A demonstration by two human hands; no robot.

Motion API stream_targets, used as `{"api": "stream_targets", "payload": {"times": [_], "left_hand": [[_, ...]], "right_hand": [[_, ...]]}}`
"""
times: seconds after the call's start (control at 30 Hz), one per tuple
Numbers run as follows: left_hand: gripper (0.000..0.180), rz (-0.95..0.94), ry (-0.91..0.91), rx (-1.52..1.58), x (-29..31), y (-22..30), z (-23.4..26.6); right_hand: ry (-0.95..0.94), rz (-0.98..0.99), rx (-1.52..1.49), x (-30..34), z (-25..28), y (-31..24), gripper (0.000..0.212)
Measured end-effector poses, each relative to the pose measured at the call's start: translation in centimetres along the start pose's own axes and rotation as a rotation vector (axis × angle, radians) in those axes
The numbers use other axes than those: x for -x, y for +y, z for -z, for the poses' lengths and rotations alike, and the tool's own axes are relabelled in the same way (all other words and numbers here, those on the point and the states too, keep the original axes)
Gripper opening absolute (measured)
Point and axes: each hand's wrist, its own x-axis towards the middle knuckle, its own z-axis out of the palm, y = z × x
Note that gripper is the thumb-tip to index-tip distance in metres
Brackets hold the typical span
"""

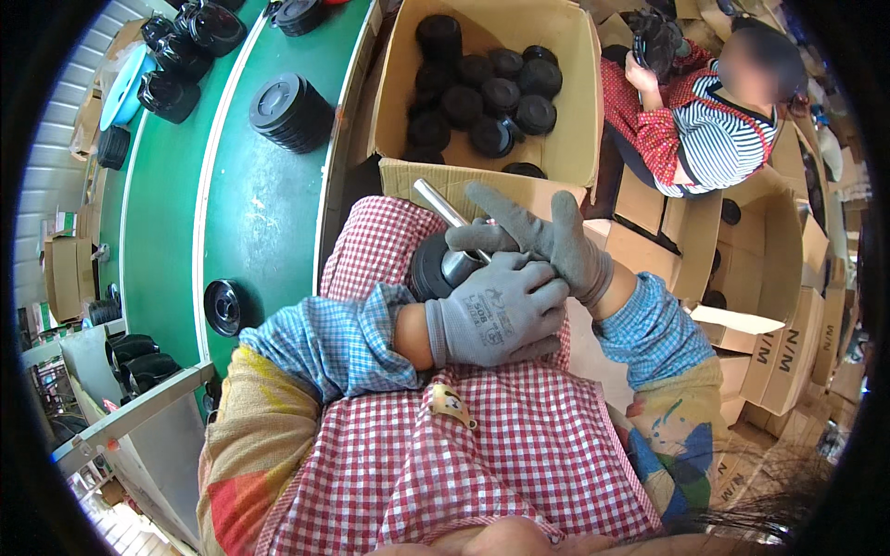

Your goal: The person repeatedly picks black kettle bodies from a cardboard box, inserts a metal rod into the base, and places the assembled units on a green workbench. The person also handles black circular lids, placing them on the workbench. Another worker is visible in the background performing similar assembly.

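Both my hands wear grey work gloves and meet above my lap. My left hand (501, 315) is closed, its fingers curled under and out of sight; what it grips is hidden. Just behind it my right hand (547, 236) has fingers stretched apart, one lying across a silver metal rod (438, 201). The rod slants up to the left, its lower end hidden by the gloves. A short, shiny metal cylinder (458, 268) shows by my left knuckles. Beside it a black round part (426, 269) rests against my lap, partly covered by my left hand.
A large cardboard box (394, 111) ahead holds several black round parts. On the left, a green work table (264, 218) carries a stack of black discs (289, 111) and a single black lid (223, 307). At the right a co-worker (718, 139) sits among cardboard boxes (783, 366).
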Motion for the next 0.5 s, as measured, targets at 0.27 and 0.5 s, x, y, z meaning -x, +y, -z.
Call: {"api": "stream_targets", "payload": {"times": [0.27, 0.5], "left_hand": [[0.025, 0.116, 0.024, -0.014, -0.6, -0.8, -2.2], [0.020, 0.057, -0.014, 0.191, -0.6, -3.4, -2.0]], "right_hand": [[0.126, 0.471, 0.817, -8.1, 5.1, 0.4, 0.069], [0.055, 0.574, 0.642, -11.1, 7.5, 3.7, 0.061]]}}
